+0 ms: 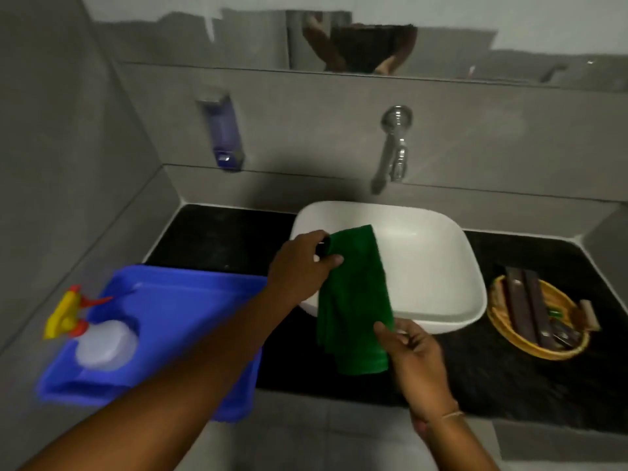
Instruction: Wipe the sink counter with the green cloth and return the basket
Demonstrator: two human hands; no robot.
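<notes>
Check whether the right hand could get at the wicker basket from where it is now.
Probably yes. The basket sits on the counter just right of the right hand, with bare counter between, though that hand is pinching the green cloth.

cloth [353,300]: plain green. basin [424,253]: white. counter [509,368]: black, speckled. tray [176,311]: blue. spray bottle [98,341]: translucent white, yellow-red trigger. basket [503,321]: yellow-tan woven.
</notes>
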